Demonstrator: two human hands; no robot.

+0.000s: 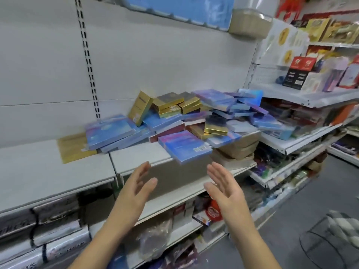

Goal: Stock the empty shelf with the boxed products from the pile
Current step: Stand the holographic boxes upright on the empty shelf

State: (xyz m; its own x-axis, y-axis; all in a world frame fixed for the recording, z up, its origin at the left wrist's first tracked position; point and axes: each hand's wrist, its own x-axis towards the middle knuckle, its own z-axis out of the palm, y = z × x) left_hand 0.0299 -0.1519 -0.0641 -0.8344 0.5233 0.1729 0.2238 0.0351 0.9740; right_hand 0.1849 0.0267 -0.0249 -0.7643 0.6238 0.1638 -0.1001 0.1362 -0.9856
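- The pile [194, 115] of boxes lies on the right half of the shelf [48, 171]. Many boxes at the bottom are covered by the ones on top.
- The words on the boxes are too blurry to read.
- The bags [58, 230] on the lower shelves are blurry too, and both arms are cut off at the bottom edge.
- One blue box [184, 147] at the front of the pile sticks out over the shelf edge.
- A gold box [140, 107] leans up against the back of the pile. A flat gold box [74, 147] lies at the left end, partly under a blue one.
- The left part of the shelf is bare, with open room.
- The left hand [134, 189] and right hand [225, 189] are just below the shelf edge, under the blue box. Their fingers are straight, palms facing each other, well apart, holding nothing.
- A wire basket [330, 243] stands on the floor at the right. I cannot tell what is in it.
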